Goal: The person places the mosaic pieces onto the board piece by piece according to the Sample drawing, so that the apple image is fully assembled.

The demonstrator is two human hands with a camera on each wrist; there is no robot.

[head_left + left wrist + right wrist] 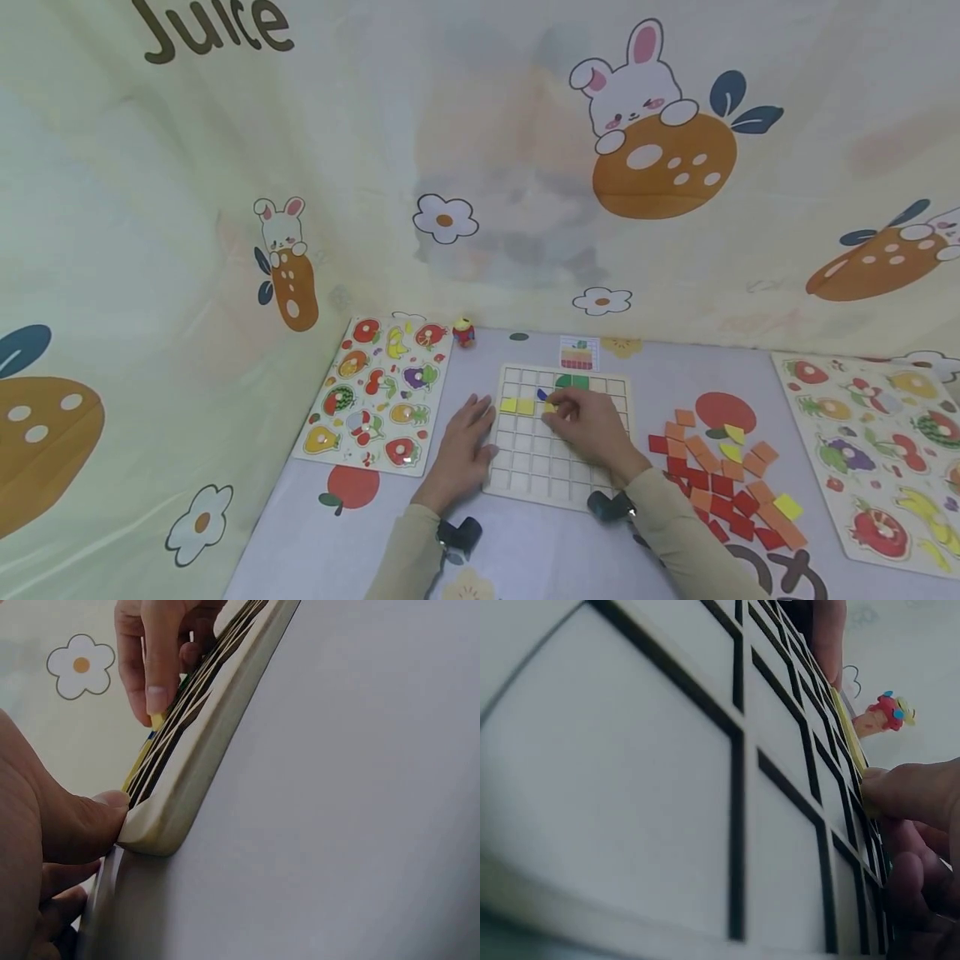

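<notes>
A white grid board [558, 467] lies on the table in front of me. Two yellow tiles [517, 406] sit in its third row, with green tiles [572, 382] and a blue piece [542, 394] above them. My right hand [558, 410] pinches a third yellow tile [550, 407] down into the cell beside them; in the left wrist view its fingertip [154, 690] is on that tile [157, 720]. My left hand [474, 417] lies flat on the board's left edge, its thumb [82, 821] pressing on the corner of the board [202, 757].
A loose heap of orange, red and yellow tiles [723, 483] lies right of the board. Fruit peg puzzles flank it at left [375, 392] and right [877, 450]. A small toy figure [464, 332] and a pattern card [579, 352] sit behind, against a printed cloth backdrop.
</notes>
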